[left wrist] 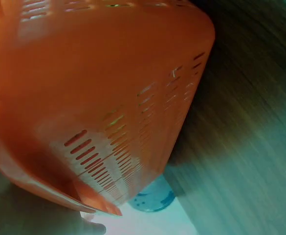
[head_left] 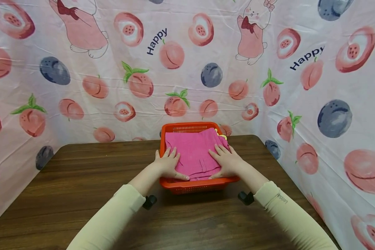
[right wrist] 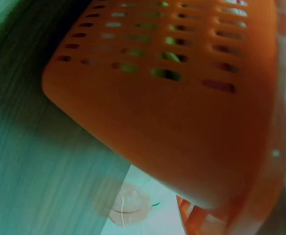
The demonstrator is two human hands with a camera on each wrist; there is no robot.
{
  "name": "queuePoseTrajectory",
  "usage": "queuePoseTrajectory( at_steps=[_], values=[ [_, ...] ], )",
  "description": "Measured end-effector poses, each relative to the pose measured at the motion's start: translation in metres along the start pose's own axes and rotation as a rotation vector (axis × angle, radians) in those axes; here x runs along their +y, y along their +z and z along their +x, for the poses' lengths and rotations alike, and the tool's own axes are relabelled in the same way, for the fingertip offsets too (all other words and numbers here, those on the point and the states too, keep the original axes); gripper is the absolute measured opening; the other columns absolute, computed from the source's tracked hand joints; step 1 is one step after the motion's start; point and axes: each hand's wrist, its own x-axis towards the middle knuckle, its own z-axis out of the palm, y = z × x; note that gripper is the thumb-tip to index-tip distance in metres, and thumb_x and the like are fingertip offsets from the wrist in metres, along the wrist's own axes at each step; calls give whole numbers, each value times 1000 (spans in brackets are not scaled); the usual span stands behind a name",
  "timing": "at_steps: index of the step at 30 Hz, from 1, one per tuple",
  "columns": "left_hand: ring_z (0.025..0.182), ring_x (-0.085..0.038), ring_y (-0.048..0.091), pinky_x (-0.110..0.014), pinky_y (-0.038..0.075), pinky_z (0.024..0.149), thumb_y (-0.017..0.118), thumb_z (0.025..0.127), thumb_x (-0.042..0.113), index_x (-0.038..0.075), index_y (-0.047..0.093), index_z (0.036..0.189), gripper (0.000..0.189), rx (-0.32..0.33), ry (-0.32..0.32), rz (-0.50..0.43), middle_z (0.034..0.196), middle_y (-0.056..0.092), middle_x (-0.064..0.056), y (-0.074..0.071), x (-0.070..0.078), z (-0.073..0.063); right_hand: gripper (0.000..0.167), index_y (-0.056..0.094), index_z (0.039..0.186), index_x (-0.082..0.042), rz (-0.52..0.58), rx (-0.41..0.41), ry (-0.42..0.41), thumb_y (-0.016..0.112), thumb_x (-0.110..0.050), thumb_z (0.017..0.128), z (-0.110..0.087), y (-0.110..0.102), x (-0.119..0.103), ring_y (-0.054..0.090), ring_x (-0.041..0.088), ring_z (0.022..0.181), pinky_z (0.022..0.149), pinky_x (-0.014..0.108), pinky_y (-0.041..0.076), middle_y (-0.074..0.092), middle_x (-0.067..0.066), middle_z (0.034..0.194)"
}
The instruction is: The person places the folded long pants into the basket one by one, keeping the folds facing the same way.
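Note:
Folded pink cloth [head_left: 195, 152] fills most of an orange plastic basket [head_left: 193, 189] in the head view. My left hand [head_left: 168, 164] lies on the cloth's left side with its fingers spread. On the right side, my right hand [head_left: 228, 161] rests with spread fingers, its thumb toward the front rim. A bit of yellow trim [head_left: 222, 134] shows at the back right corner of the cloth. Close up, the left wrist view has the slotted basket wall [left wrist: 99, 68]; the right wrist view also shows the basket's slotted side [right wrist: 167, 112].
The basket stands on a dark wood-grain table [head_left: 97, 173] near its back edge. A fruit-printed curtain [head_left: 175, 80] hangs behind the table and along both sides. Black wrist-camera mounts [head_left: 149, 202] show under the wrists.

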Motion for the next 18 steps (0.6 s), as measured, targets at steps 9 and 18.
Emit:
queuePoseTrajectory(
  at_steps=[9,18],
  values=[
    [144,-34,2,-66,-6,104,61,70,77,6,22,152,115,-8,-38,62,158,8,-14,0,9,-7,103,27,151,-7,30,20,37,69,-62,75,-8,6,-2,10,35,143,109,60,7,14,21,156],
    [144,-33,5,-61,-5,107,60,71,76,8,24,153,113,-13,-57,69,158,11,-13,-3,13,-12,105,25,151,-3,72,-13,64,68,-62,76,-11,7,-2,5,33,144,110,58,4,8,22,156]
  ],
)
